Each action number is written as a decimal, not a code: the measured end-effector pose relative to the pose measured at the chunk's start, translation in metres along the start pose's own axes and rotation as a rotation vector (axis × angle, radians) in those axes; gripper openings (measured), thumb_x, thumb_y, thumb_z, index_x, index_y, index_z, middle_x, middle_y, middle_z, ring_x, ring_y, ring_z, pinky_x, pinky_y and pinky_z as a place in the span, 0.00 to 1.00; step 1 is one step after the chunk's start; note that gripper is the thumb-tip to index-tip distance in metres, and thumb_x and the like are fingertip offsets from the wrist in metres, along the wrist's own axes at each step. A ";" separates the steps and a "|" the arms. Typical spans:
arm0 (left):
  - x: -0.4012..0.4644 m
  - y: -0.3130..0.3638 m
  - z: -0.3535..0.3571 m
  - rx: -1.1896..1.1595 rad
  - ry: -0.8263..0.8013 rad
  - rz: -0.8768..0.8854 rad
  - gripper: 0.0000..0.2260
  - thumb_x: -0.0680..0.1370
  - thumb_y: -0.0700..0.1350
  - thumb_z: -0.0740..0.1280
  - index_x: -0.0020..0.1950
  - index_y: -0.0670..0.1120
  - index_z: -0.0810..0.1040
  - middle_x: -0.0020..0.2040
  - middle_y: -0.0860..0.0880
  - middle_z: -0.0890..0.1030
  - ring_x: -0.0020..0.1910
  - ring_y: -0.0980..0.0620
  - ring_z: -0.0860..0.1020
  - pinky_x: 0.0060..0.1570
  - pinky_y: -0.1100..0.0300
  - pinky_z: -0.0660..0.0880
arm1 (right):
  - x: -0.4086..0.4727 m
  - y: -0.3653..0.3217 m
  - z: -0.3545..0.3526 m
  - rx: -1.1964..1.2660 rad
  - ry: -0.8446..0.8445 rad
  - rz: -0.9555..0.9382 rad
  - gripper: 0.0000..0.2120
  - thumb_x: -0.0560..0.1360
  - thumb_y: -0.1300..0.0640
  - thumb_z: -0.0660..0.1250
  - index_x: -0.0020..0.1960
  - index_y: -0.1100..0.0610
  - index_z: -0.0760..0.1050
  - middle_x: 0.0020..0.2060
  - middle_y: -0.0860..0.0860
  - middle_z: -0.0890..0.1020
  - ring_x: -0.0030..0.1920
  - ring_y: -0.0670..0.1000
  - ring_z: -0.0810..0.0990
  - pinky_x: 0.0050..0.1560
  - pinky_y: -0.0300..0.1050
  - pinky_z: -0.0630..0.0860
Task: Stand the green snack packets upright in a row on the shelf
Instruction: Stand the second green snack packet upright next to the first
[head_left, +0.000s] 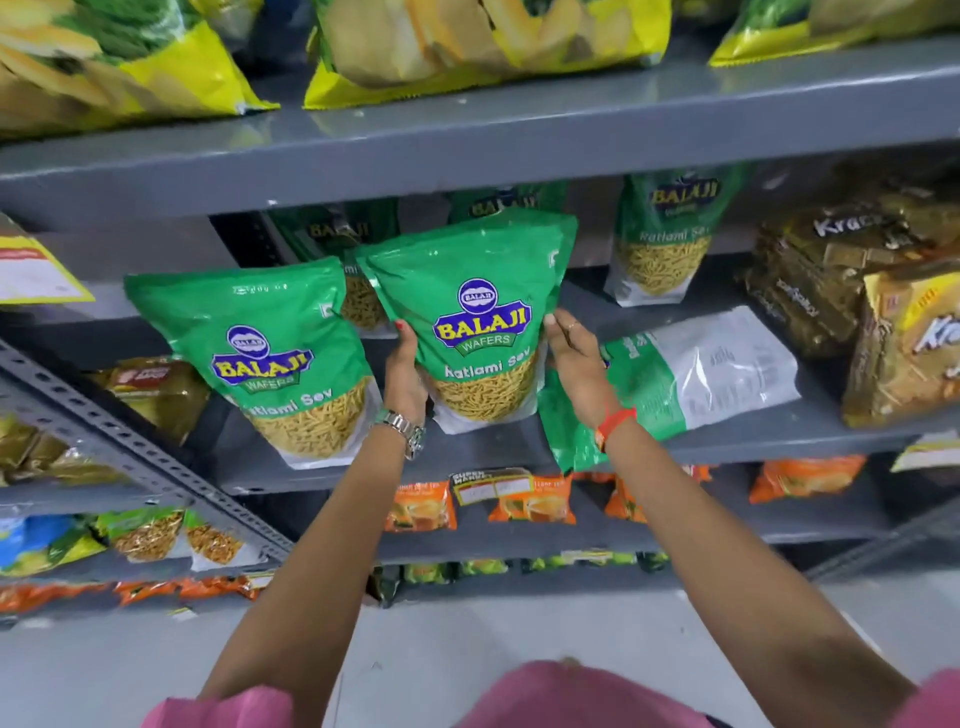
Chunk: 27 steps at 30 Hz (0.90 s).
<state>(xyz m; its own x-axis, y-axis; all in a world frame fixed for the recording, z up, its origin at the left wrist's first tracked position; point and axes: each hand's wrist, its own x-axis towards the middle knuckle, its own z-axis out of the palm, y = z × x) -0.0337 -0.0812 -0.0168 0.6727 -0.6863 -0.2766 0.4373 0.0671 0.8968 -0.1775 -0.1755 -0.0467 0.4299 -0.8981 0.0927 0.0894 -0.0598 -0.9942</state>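
I hold a green Balaji packet (478, 317) upright at the front middle of the grey shelf (779, 441). My left hand (405, 374) grips its left edge and my right hand (574, 358) presses its right edge. A second green packet (260, 358) stands upright just to the left. Another green packet (696, 374) lies flat on its side to the right, back face up, partly behind my right wrist. Further back, more green packets stand upright, one at the rear right (665, 239) and others (332, 228) partly hidden behind the front ones.
Brown and yellow biscuit packs (852, 301) crowd the shelf's right end. Yellow chip bags (467, 41) fill the shelf above, whose grey front edge hangs low. Orange packets (530, 501) sit on the shelf below. A perforated grey upright (130, 447) borders the left.
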 end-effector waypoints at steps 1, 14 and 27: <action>-0.003 0.000 -0.003 -0.009 0.004 -0.007 0.18 0.79 0.53 0.54 0.60 0.44 0.73 0.50 0.50 0.83 0.44 0.55 0.80 0.53 0.52 0.75 | -0.007 0.002 0.000 0.006 0.028 -0.004 0.13 0.80 0.61 0.54 0.60 0.61 0.73 0.51 0.53 0.79 0.48 0.41 0.78 0.54 0.39 0.76; -0.038 -0.012 -0.014 0.055 -0.002 0.052 0.24 0.80 0.51 0.53 0.73 0.42 0.57 0.75 0.45 0.59 0.74 0.48 0.59 0.75 0.52 0.54 | -0.051 -0.004 0.000 -0.018 0.100 0.029 0.11 0.79 0.62 0.55 0.60 0.56 0.67 0.49 0.48 0.76 0.52 0.48 0.76 0.60 0.51 0.73; -0.114 -0.120 0.083 -0.095 0.465 -0.510 0.14 0.71 0.51 0.63 0.50 0.43 0.71 0.54 0.41 0.73 0.53 0.41 0.73 0.50 0.48 0.74 | 0.036 -0.020 -0.099 -0.938 -0.079 -0.073 0.17 0.72 0.66 0.56 0.59 0.61 0.74 0.56 0.66 0.80 0.56 0.66 0.78 0.56 0.60 0.76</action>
<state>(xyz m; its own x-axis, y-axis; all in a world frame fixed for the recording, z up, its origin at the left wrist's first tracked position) -0.2119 -0.0710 -0.0643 0.5460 -0.2694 -0.7933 0.8025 -0.1037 0.5875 -0.2523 -0.2500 -0.0289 0.5141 -0.8484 0.1261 -0.6264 -0.4718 -0.6205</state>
